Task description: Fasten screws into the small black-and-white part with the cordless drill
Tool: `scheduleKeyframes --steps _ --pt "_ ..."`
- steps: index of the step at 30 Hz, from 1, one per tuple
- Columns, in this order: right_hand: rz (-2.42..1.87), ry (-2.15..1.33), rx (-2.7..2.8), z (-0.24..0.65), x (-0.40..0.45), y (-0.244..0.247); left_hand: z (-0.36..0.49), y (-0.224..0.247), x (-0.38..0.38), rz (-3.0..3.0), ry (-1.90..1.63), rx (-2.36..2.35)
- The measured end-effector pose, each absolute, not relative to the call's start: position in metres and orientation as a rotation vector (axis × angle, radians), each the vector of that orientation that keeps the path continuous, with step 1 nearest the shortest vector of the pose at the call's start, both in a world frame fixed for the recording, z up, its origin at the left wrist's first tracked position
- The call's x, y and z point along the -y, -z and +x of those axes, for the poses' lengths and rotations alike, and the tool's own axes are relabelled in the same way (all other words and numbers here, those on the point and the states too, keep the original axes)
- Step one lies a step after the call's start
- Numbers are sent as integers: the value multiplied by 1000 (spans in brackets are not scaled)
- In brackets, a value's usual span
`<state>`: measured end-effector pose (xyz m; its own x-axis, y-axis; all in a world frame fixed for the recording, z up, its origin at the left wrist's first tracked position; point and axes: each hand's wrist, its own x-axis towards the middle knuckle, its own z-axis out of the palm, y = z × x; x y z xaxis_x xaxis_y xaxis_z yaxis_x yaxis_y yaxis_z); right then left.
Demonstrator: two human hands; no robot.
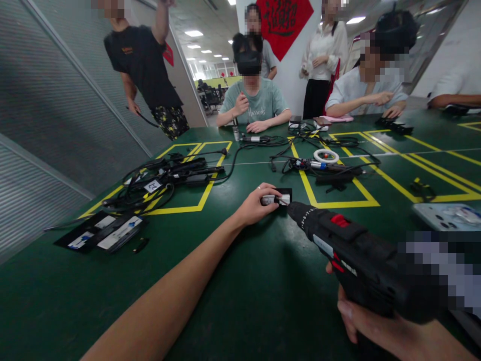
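My left hand (259,204) reaches to the middle of the green table (240,281), its fingers closed on a small black part with a white face (284,199). Wrapped in my right hand (379,321) is a black cordless drill (356,245) with red accents. The drill's chuck points left toward the part. A thin bit runs from the chuck to the part's white face, near my left fingertips. Whether the bit touches a screw is too small to tell.
Black cables and parts (176,175) lie at left, near flat black-and-white pieces (112,233). A white tape ring (326,156) sits among more cables. A phone (447,215) lies at right. Across the table, people sit wearing headsets; others stand behind.
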<state>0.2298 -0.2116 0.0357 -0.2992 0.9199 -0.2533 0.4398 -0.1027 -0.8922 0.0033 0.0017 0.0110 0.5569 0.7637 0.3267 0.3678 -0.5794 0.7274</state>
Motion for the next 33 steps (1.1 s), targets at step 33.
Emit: scheduleKeyframes --steps 33 --pt "-1500 -1494 1659 234 212 -28 3 -10 -2 2197 -866 -886"
